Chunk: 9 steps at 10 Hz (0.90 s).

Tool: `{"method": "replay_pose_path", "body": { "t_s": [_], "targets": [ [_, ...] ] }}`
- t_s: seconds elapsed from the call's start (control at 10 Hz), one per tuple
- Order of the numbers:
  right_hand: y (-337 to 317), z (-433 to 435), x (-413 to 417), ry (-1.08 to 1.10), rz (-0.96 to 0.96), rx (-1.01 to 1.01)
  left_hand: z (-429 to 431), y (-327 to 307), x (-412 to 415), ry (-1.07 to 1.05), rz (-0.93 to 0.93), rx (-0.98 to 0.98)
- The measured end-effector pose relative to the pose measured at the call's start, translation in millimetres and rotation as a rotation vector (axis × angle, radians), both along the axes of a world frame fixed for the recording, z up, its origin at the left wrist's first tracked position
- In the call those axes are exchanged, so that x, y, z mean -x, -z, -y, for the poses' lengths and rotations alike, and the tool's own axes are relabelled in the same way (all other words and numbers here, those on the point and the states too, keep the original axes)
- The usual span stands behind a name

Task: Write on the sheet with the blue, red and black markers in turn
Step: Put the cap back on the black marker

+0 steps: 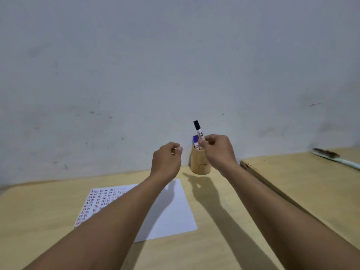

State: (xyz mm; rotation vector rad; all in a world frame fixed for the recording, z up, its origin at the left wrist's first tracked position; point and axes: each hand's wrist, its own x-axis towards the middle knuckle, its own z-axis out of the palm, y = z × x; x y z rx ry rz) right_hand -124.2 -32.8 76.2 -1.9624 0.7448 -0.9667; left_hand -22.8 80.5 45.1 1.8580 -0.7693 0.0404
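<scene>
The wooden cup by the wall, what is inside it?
A blue-capped marker stands in the cup, with a bit of red beside it. The right hand covers the rest of the opening.

- Marker (199, 129): white barrel, black cap.
- Second marker (195, 140): blue cap.
- Sheet (171, 215): white, rows of red and dark marks on its left part.
- Cup (199, 162): light wood.
- Table (39, 221): pale yellow.
- Wall (155, 55): grey, scuffed.

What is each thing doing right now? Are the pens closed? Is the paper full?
black marker: capped, upright, held above the cup.
blue marker: capped, standing in the cup.
wooden cup: upright on the desk.
sheet: flat on the desk, left part filled with writing, right part blank.
right hand: shut on the black marker.
left hand: loosely curled, empty as far as shows.
</scene>
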Motion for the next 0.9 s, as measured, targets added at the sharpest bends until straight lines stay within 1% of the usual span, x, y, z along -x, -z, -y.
{"method": "replay_pose_path", "body": {
  "t_s": [0.2, 0.4, 0.6, 0.7, 0.8, 0.9],
  "targets": [
    [-13.6, 53.0, -15.3, 0.069, -0.015, 0.101, 65.2, 31.8, -11.6, 0.041, 0.0, -0.124],
    [-4.9, 88.8, -30.6, 0.119, -0.027, 0.187, 107.3, 51.7, -16.4, 0.075, -0.041, -0.125],
    [16.6, 102.6, -49.7, 0.047, -0.227, 0.142, 122.5, 67.3, -16.3, 0.078, -0.183, 0.064],
    [22.3, 103.9, -53.2, 0.017, -0.325, 0.099, 122.5, 67.3, -16.1, 0.077, -0.187, 0.087],
    [23.7, 104.6, -54.6, 0.002, -0.344, -0.005, 123.1, 69.0, -20.3, 0.087, -0.185, 0.057],
    [20.9, 101.7, -51.4, 0.0, -0.316, -0.048, 122.9, 67.3, -20.9, 0.088, -0.153, 0.018]
  ]
}}
